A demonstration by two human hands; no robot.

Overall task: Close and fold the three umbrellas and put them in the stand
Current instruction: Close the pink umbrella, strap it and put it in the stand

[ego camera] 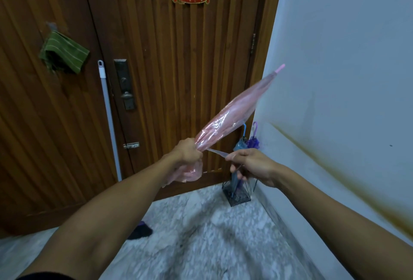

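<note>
A closed pink see-through umbrella [234, 110] points up and to the right, its tip near the white wall. My left hand [186, 153] grips its bunched canopy near the lower end, with loose pink plastic hanging below the fist. My right hand [250, 163] pinches the umbrella's thin clear strap [218, 152], pulled taut between the two hands. In the corner stands a dark wire stand [238, 195] holding a folded blue umbrella [241, 143] and a folded purple umbrella [254, 140], handles up.
A brown wooden door [167, 67] fills the view ahead, with a lock plate [125, 83] and a white mop pole [109, 119] leaning on it. A green cloth [63, 53] hangs at the left. The white wall [346, 78] is on the right. A dark object [140, 231] lies on the marble floor.
</note>
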